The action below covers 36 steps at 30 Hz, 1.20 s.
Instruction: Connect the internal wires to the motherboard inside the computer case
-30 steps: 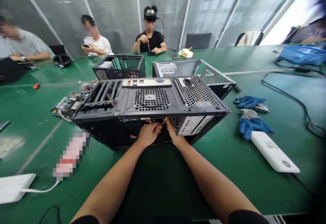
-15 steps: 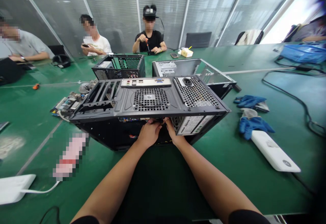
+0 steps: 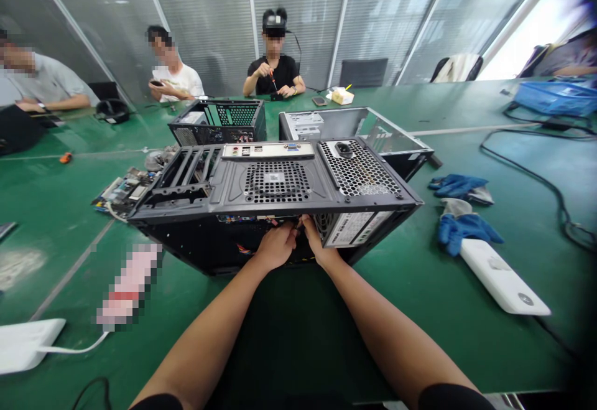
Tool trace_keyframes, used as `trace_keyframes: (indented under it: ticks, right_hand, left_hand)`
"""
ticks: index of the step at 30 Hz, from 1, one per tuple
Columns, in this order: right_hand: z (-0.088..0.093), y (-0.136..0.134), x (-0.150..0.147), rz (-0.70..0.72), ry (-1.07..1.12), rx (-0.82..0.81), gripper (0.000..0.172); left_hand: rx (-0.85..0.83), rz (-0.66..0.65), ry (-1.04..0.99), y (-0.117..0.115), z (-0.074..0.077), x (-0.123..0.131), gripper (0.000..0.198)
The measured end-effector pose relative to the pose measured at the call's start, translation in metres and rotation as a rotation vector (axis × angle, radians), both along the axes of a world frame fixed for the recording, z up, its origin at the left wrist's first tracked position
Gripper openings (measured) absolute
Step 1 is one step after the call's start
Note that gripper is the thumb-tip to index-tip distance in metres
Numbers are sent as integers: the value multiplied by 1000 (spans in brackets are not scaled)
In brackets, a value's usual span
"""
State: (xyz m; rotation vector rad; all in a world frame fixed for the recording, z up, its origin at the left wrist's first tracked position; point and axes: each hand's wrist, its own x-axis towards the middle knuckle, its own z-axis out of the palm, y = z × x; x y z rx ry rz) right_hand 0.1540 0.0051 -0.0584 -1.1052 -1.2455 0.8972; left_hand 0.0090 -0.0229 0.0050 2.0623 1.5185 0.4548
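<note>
A black computer case (image 3: 275,186) lies on the green table (image 3: 420,292), its rear panel facing up and its open side toward me. Both my hands reach into that opening under the top edge. My left hand (image 3: 275,247) is curled, fingers bent inward around something small I cannot make out among the cables. My right hand (image 3: 314,239) sits right beside it, next to the power supply (image 3: 354,226); its fingers are tucked inside the case and hidden.
Two more open cases, one black (image 3: 219,121) and one silver (image 3: 354,127), stand behind. A circuit board (image 3: 124,189) lies at left, blue gloves (image 3: 459,211) and a white device (image 3: 499,278) at right. Three people sit across the table; cables trail at right.
My left hand has shifted slightly inside the case opening; the fingers stay curled. The right hand and the case have hardly moved.
</note>
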Motion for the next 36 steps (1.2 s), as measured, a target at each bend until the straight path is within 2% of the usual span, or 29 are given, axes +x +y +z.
trace_keyframes:
  ticks: [8, 12, 16, 22, 26, 30, 36]
  right_hand:
    - [8, -2, -2, -17, 1, -8, 40]
    - [10, -3, -2, -19, 3, -10, 38]
    - [10, -5, -2, -12, 12, -23, 39]
    - [9, -3, -3, -11, 27, 0, 37]
    - [10, -2, -2, -20, 6, 29, 36]
    - [10, -3, -1, -27, 8, 38, 37]
    - [5, -2, -2, -8, 89, -38, 40]
  left_hand:
    - [-22, 79, -147, 6, -11, -2, 42]
    - [-9, 32, -196, 7, -11, -3, 39]
    - [40, -19, -90, 4, -6, -3, 35]
    - [122, 65, 232, -4, 3, 3, 32]
    - [152, 80, 354, -8, 7, 7, 36]
    - [152, 88, 368, -8, 7, 8, 34]
    - [110, 13, 193, -3, -3, 3, 32]
